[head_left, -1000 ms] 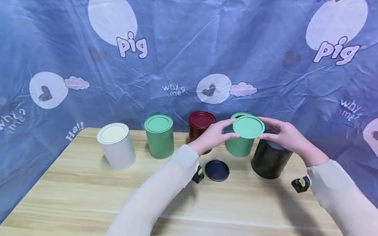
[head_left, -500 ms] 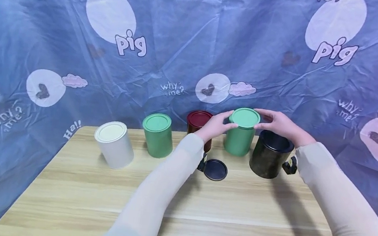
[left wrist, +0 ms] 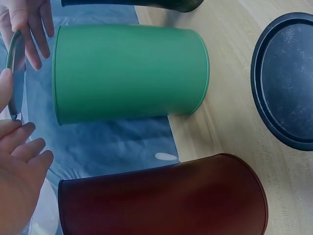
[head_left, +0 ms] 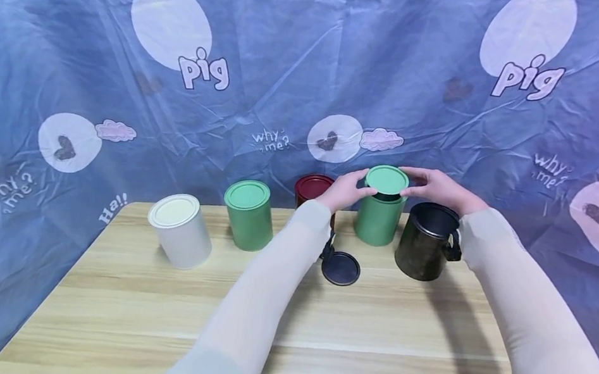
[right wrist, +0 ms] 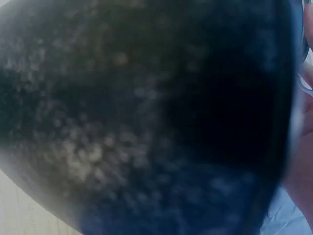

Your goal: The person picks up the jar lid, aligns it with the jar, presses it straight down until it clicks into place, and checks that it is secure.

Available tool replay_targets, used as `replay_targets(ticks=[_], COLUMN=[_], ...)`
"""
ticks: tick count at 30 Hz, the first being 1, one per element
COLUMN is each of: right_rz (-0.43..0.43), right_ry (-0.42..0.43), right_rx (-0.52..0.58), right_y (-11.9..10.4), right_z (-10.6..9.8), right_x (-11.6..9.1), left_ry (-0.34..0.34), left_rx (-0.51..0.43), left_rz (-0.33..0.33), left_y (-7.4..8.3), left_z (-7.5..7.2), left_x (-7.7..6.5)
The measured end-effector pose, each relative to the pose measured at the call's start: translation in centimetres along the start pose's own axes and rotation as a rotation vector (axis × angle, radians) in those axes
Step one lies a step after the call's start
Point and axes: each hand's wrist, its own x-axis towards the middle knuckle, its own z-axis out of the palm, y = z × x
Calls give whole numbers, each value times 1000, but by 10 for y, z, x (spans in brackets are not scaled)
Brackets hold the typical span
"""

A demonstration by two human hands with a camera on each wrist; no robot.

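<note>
Both hands hold a round green lid (head_left: pixel 387 179) just above the open top of a green can (head_left: pixel 377 221). My left hand (head_left: pixel 340 191) grips its left edge, and my right hand (head_left: pixel 437 188) grips the right edge. From the left wrist view, a gap separates the lid (left wrist: pixel 16 73) from the rim of the green can (left wrist: pixel 129 73). A lidless black can (head_left: pixel 423 246) stands below my right wrist and fills the right wrist view, blurred. Behind my left hand is a dark red can (head_left: pixel 312 187) with its lid on, partly hidden.
A black lid (head_left: pixel 341 269) lies flat on the wooden table (head_left: pixel 308 367), in front of the cans. Farther left stand another green can (head_left: pixel 250 221) and a white can (head_left: pixel 184 238), both lidded. A blue printed cloth (head_left: pixel 273 49) hangs close behind them.
The green lid moved left and back over the can, coming level with its rim half a second ago; now it is slightly higher, with a dark gap below. Both hands moved with it.
</note>
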Motion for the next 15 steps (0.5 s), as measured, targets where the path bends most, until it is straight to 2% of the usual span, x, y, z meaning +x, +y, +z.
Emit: replay_targets(ticks=[7, 15], right_rz=[8, 11], right_ry=[-32, -60], right_rx=[4, -37], right_y=[10, 15], right_z=[-3, 1], right_x=[8, 8], left_ry=[-17, -29], left_rx=[42, 41], left_rz=[0, -46], left_y=[0, 1], left_z=[3, 10], left_x=[8, 9])
